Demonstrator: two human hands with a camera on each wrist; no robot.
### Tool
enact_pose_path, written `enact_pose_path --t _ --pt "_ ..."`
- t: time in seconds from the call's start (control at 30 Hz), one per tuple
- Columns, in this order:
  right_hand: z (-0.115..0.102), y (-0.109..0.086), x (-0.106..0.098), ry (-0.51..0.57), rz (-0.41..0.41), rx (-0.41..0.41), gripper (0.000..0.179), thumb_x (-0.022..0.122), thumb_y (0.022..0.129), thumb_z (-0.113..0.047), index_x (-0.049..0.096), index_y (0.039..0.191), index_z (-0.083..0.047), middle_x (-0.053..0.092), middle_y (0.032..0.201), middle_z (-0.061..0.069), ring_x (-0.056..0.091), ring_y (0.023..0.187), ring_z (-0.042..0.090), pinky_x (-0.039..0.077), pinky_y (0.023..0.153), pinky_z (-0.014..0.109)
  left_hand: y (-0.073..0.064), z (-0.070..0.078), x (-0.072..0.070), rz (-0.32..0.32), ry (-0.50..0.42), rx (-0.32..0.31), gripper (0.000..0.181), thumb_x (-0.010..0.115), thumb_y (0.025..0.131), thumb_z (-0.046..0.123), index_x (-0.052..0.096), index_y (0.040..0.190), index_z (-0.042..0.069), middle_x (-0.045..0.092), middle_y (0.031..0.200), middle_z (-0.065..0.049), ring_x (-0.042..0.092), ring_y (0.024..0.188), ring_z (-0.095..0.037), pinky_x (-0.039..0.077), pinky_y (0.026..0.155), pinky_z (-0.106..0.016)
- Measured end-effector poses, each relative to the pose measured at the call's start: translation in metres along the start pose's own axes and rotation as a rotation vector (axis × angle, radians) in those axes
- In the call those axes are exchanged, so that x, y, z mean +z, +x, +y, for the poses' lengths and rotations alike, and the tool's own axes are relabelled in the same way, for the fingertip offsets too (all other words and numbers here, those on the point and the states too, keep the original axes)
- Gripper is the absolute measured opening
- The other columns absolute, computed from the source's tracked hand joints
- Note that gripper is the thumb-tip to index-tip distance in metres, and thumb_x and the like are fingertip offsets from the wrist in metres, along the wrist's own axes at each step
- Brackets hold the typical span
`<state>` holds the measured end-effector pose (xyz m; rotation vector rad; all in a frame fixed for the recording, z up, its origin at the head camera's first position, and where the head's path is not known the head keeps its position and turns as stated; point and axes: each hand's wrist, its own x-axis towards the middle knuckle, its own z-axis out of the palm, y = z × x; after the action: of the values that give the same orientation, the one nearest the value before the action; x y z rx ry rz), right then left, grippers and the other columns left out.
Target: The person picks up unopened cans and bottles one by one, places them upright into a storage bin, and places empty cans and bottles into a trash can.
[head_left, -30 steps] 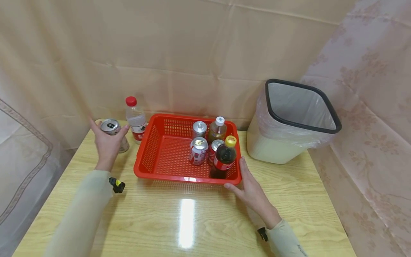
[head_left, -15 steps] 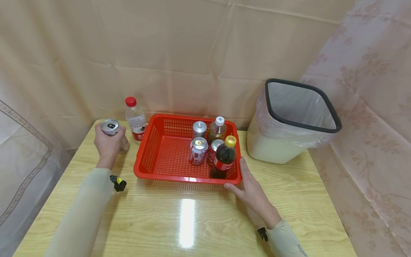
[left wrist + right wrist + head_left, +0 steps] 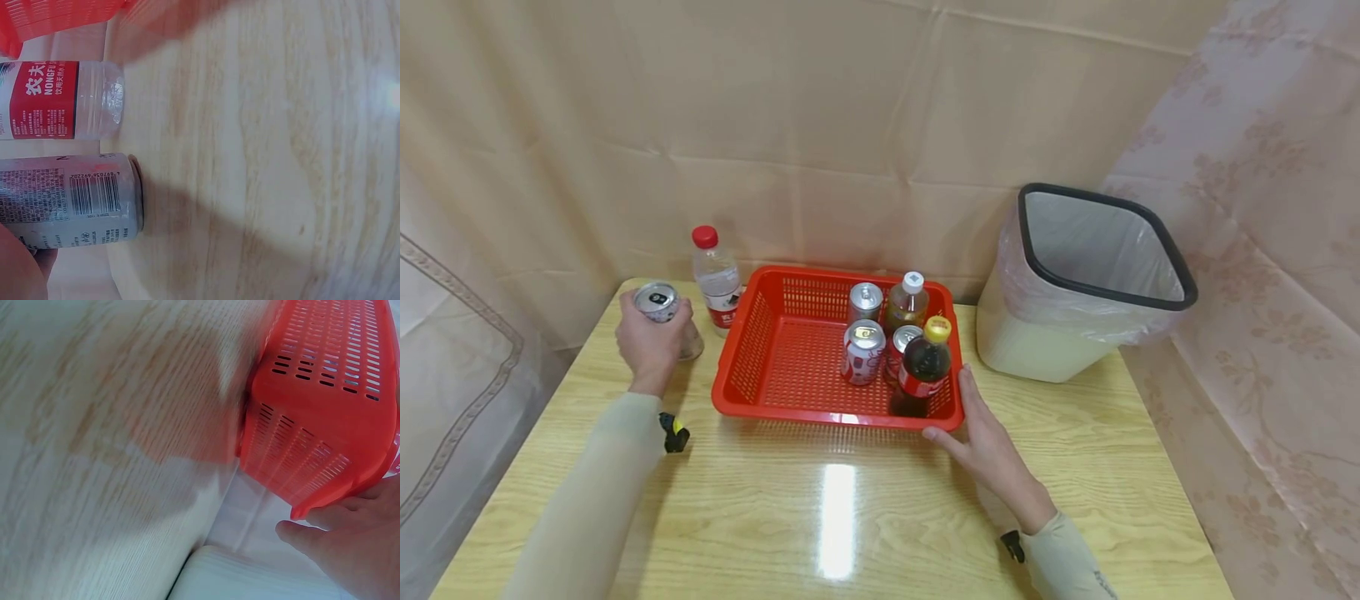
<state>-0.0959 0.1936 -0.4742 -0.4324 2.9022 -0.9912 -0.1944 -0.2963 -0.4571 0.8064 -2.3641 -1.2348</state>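
Observation:
At the left of the table, my left hand (image 3: 647,346) grips a silver-topped drink can (image 3: 657,298) from the near side, fingers and thumb curled round it. The left wrist view shows the can's barcode side (image 3: 81,194); whether its base touches the table is unclear. Beside it stands a water bottle (image 3: 717,279) with a red cap and red label. My right hand (image 3: 992,450), fingers straight, rests against the near right corner of a red plastic basket (image 3: 797,414). Inside the basket's right half stand a cola bottle (image 3: 925,367), a white-capped bottle (image 3: 907,308) and three cans, one a pinkish-white can (image 3: 863,358).
Behind the basket on the right stands a cream bin (image 3: 1037,342) with a black rim and a plastic liner. Curtains (image 3: 850,125) hang along the back and both sides of the wooden table (image 3: 737,517).
The left hand's fingers were spread around the can a second ago; they have closed round it. The can has barely shifted since. The right hand and basket have stayed in place.

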Motion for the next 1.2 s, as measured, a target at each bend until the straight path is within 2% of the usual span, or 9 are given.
enact_pose_path --t 0.33,0.57,0.7,1.07,1.2 --pt "-0.001 0.000 0.000 0.000 -0.009 0.005 0.115 0.071 0.091 -0.061 0.006 0.166 -0.003 0.009 0.172 0.019 0.020 0.155 0.038 0.029 0.121 0.055 -0.006 -0.002 -0.003 0.043 0.017 0.019 0.077 0.068 0.091 0.048 0.039 0.153 0.011 0.058 0.143 -0.023 0.055 0.130 -0.044 0.040 0.109 -0.060" --pt "-0.002 0.001 -0.003 0.003 -0.013 0.009 0.114 0.070 0.091 -0.062 0.005 0.166 -0.005 0.008 0.172 0.017 0.019 0.155 0.038 0.030 0.120 0.055 -0.011 -0.002 -0.004 0.027 0.013 0.014 0.078 0.067 0.092 0.049 0.037 0.155 0.012 0.057 0.145 -0.022 0.054 0.131 -0.042 0.039 0.112 -0.058" --pt "-0.001 0.001 -0.003 0.004 -0.016 0.009 0.114 0.070 0.091 -0.062 0.005 0.166 -0.005 0.007 0.173 0.016 0.019 0.156 0.038 0.029 0.121 0.055 -0.015 -0.002 -0.006 0.042 0.000 0.032 0.077 0.068 0.092 0.048 0.039 0.153 0.011 0.058 0.144 -0.022 0.055 0.130 -0.042 0.040 0.111 -0.058" --pt "-0.001 0.000 -0.002 0.006 -0.019 0.008 0.114 0.071 0.091 -0.060 0.005 0.166 -0.005 0.006 0.173 0.014 0.018 0.156 0.037 0.028 0.121 0.055 -0.033 0.010 -0.020 0.116 -0.084 0.197 0.067 0.075 0.089 0.036 0.049 0.142 0.004 0.066 0.131 -0.023 0.061 0.120 -0.039 0.045 0.104 -0.055" --pt "0.000 0.000 -0.002 0.004 -0.022 0.009 0.113 0.070 0.092 -0.060 0.005 0.166 -0.005 0.006 0.173 0.015 0.018 0.156 0.037 0.028 0.121 0.055 -0.043 0.015 -0.026 0.121 -0.123 0.266 0.064 0.078 0.088 0.032 0.050 0.137 0.002 0.066 0.128 -0.023 0.061 0.117 -0.037 0.045 0.102 -0.054"
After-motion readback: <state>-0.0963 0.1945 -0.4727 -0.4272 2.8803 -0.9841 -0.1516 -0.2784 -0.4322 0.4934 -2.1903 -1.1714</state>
